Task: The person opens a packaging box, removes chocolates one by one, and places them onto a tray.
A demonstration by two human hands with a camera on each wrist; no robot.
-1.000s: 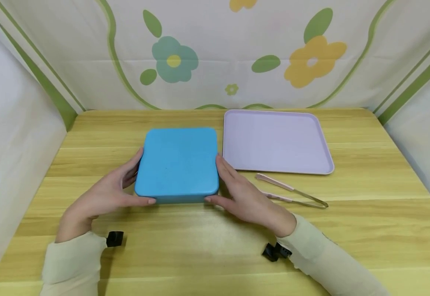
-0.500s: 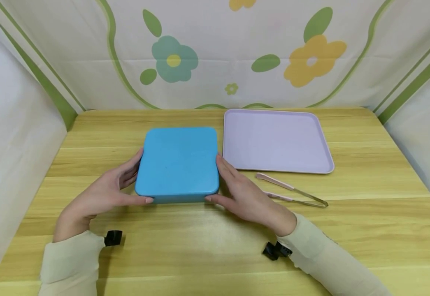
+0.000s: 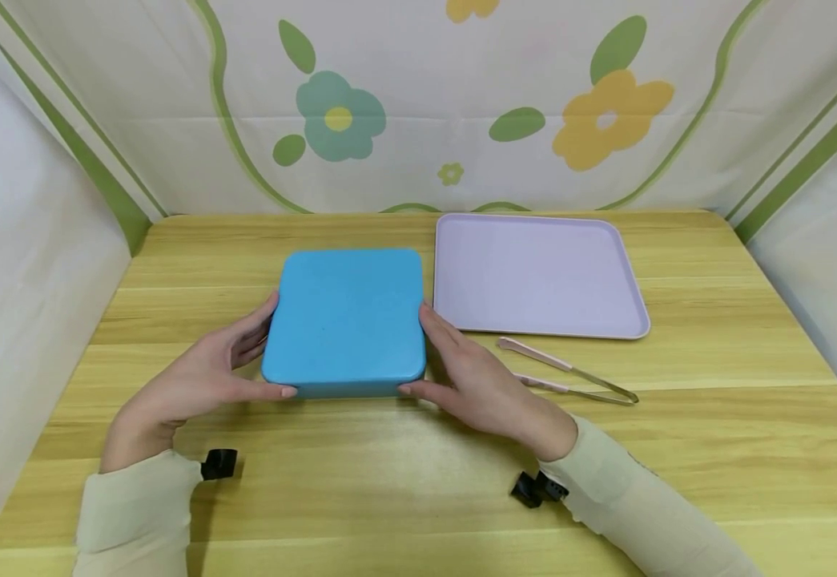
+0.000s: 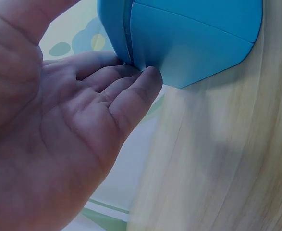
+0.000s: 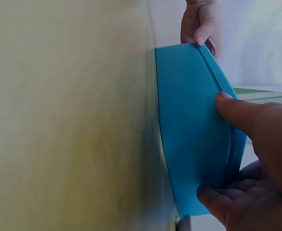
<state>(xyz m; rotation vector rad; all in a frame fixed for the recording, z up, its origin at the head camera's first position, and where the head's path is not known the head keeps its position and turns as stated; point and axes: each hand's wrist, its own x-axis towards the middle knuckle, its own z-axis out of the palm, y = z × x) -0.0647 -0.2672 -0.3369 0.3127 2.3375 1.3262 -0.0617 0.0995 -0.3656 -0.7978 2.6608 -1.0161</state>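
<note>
A square blue lidded box [image 3: 346,316] sits on the wooden table, its lid on. My left hand [image 3: 205,373] grips its left side, the thumb along the front edge and the other fingers against the side. In the left wrist view, those fingertips [image 4: 151,79] touch near the seam between lid and body. My right hand [image 3: 479,385] holds the opposite side, its thumb at the front right corner. From the right wrist view, the right thumb [image 5: 227,103] lies at the lid seam. What the box contains is hidden.
A lilac tray [image 3: 537,276] lies at the back right, close beside the box. Tongs [image 3: 601,386] with pink grips lie in front of the tray, partly behind my right hand. Behind the table hangs a flower-patterned cloth [image 3: 418,104].
My left hand has shifted very slightly left, its thumb a little farther out along the front edge. The box, right hand, tray and tongs look the same.
</note>
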